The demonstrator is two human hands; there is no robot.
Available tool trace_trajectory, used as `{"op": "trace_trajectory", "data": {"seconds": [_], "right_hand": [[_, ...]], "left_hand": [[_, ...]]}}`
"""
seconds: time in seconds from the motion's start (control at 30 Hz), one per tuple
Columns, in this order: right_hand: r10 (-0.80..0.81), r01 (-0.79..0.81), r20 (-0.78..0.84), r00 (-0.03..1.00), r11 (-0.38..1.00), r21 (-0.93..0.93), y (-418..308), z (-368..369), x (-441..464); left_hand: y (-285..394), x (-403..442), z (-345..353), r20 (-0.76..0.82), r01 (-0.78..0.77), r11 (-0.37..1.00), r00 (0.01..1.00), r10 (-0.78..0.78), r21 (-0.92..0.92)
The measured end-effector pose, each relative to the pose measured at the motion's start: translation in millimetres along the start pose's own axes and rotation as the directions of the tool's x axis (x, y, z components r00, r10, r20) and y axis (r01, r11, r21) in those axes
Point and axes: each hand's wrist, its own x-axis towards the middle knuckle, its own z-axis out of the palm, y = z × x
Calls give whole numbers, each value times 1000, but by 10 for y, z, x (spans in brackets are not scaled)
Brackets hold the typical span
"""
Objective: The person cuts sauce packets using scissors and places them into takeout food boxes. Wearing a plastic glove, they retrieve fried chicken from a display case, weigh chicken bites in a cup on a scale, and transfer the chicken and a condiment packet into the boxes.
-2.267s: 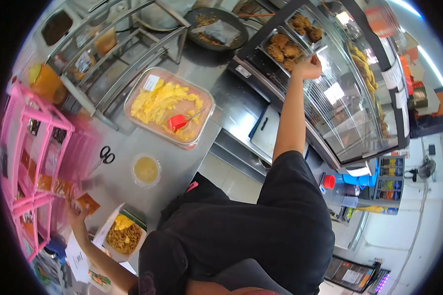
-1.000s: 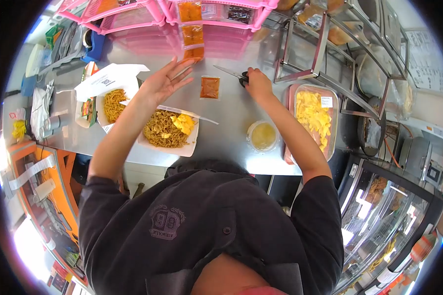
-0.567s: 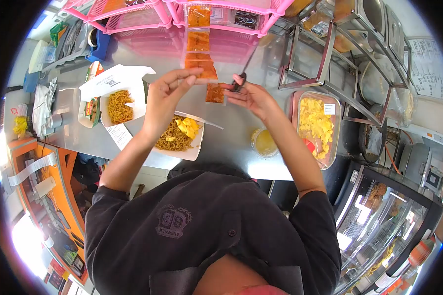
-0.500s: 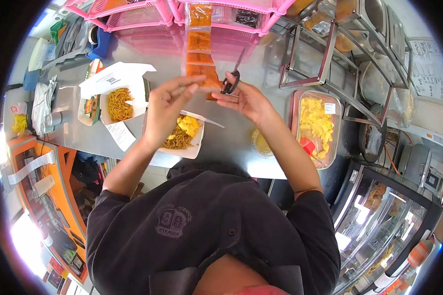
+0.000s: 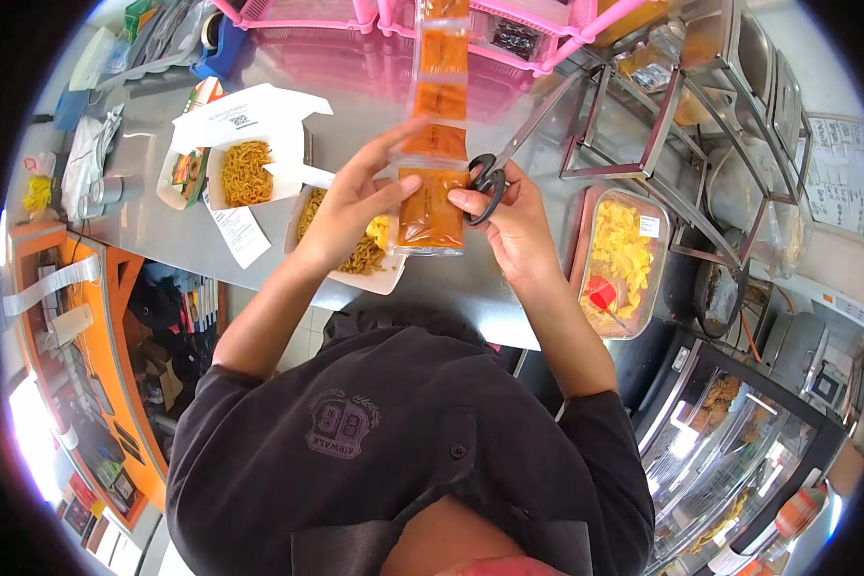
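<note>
A linked strip of orange sauce sachets (image 5: 434, 213) hangs down from the pink rack at the back. My left hand (image 5: 355, 204) grips the strip's left edge, its thumb lying over the lowest sachet. The black-handled scissors (image 5: 488, 192) are in my right hand (image 5: 520, 223), blades pointing up and to the right, away from the strip. My right thumb also presses the right edge of that lowest sachet. Partly hidden behind my left hand and the strip is a paper box (image 5: 394, 276) with noodles and yellow egg.
At left stands another open box of noodles (image 5: 247, 175), a receipt (image 5: 237, 230) beside it. A tub of yellow egg pieces (image 5: 620, 252) sits at right below a metal rack (image 5: 634, 144). Pink baskets (image 5: 307, 13) line the back; a glass display case (image 5: 739, 422) is at lower right.
Both hands have come nearer to me, drawing the sachet strip down with them. The lowest sachet now lies flat to view, and the scissors' blades have tilted further right.
</note>
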Motion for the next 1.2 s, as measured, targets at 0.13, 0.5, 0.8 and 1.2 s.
{"op": "trace_trajectory", "data": {"seconds": [0.13, 0.5, 0.8, 1.2], "right_hand": [[-89, 87, -11, 996, 989, -120, -23, -60, -12], [491, -219, 286, 823, 739, -637, -831, -820, -29], [572, -75, 428, 700, 655, -752, -824, -551, 500], [582, -48, 496, 644, 678, -734, -722, -483, 655]], "left_hand": [[-48, 145, -122, 87, 21, 999, 996, -18, -32], [119, 322, -319, 152, 27, 999, 988, -31, 32], [113, 331, -416, 175, -60, 997, 983, 52, 40], [133, 300, -405, 194, -29, 997, 980, 41, -65]]}}
